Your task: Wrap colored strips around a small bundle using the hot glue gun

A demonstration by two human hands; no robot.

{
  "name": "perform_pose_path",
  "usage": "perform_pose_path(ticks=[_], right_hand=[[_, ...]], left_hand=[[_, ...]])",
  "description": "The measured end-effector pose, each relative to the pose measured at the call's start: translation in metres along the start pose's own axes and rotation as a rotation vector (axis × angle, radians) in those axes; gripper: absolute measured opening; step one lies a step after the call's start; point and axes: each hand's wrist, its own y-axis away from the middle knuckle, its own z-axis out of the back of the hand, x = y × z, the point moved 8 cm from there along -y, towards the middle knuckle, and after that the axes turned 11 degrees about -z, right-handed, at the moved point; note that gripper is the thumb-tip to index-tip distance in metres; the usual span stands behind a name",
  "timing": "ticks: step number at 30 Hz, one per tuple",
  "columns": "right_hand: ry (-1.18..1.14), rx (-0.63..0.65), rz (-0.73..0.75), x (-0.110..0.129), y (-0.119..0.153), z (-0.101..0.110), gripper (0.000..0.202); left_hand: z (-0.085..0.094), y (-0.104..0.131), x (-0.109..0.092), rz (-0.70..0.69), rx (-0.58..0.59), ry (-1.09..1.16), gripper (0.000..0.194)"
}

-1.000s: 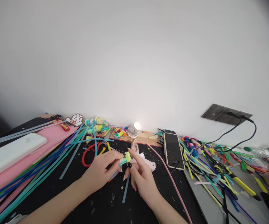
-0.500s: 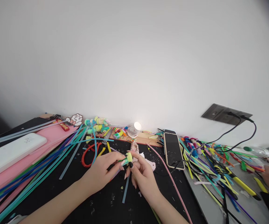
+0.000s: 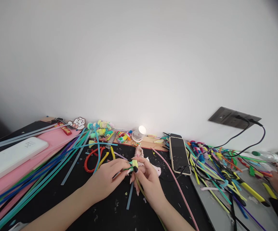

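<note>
Holding fuzzy piece (image 3: 134, 164) crosswise, yellow end rightward

One head-worn camera looks forward and down from close above the black worktop (image 3: 110, 215), facing the pale wall (image 3: 139, 64), the left hand (image 3: 106, 176) and right hand (image 3: 149, 184) low at centre

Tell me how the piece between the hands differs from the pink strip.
What shows of the piece is yellow and green; the pink strip is all pink. The left hand and right hand hold the piece; the pink strip lies curved on the black surface.
</note>
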Motion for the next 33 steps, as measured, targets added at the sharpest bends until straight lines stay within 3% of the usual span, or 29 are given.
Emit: perform_pose_path(ticks=[5,26,33], right_hand=[[-0.009,0.003,-0.001,-0.001,0.000,0.000,0.036],[0.021,-0.042,-0.014,0.000,0.001,0.001,0.036],[0.030,-0.083,-0.056,0.001,0.003,0.001,0.039]], left_hand=[[0.000,0.000,0.005,0.077,0.025,0.001,0.022],[-0.002,-0.002,-0.004,-0.032,0.059,-0.048,0.024],[-0.007,0.000,-0.005,-0.067,0.147,-0.095,0.024]])
